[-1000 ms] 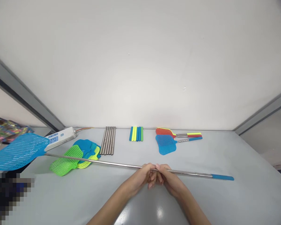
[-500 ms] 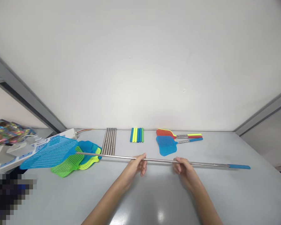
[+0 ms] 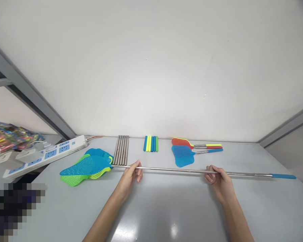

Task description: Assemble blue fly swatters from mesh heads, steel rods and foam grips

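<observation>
A blue fly swatter (image 3: 164, 169) with a long, drawn-out metal rod stretches across the view, its mesh head at the left and its blue grip at the far right. My left hand (image 3: 131, 176) pinches the rod near the head. Farther right along the same rod, my right hand (image 3: 218, 179) is closed round it. Beneath the swatter's head, a green swatter head (image 3: 73, 180) is partly covered, with yellow (image 3: 98, 173) and blue swatter heads (image 3: 94, 151) beside it.
Several metal rods (image 3: 121, 150) and several coloured grips (image 3: 150, 144) lie near the wall. Shorter swatters, blue (image 3: 183, 155) and red (image 3: 183, 143) among them, rest at the right back. A power strip (image 3: 55, 153) and packaged goods (image 3: 10, 137) are at the left.
My hands have moved apart along the rod, left hand leftward and right hand rightward. The swatter has shifted right, bringing its blue head over the other heads.
</observation>
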A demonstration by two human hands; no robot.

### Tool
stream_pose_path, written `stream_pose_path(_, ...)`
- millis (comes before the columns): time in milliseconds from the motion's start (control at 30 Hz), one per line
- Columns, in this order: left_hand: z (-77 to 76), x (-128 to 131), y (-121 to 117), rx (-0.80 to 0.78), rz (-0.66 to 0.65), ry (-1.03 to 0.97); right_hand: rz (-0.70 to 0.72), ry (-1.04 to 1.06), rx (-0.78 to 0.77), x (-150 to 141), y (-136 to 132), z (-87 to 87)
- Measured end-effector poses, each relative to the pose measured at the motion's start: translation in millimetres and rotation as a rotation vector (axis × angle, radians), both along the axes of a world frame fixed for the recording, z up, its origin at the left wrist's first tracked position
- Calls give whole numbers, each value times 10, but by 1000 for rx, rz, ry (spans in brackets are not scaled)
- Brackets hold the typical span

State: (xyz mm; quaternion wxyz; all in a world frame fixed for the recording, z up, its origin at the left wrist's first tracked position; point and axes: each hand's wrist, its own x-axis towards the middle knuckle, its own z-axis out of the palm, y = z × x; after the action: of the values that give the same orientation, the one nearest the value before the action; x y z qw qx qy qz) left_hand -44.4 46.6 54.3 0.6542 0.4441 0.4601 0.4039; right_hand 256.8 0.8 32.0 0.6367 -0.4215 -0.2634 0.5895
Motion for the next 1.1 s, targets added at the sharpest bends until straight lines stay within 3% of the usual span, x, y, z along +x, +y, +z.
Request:
stream_pose_path(267,-64,145,-85,20,-129,110,204,-109,-105,-369,40,-22)
stream_pose_path(467,-62,142,-93,32,-164,147,358,-117,-192,-474,22,31)
stream_pose_path(733,-76,116,-104,84,-144,223,456,-82,-132,-477,-19,-28)
stream_pose_path(933,-72,175,-181,65,-267,190,565,-85,-104,-672,-18,-52)
stream_pose_path(1100,-104,201,-239,54,-290,139,606,-83,-96,-792,-28,-29)
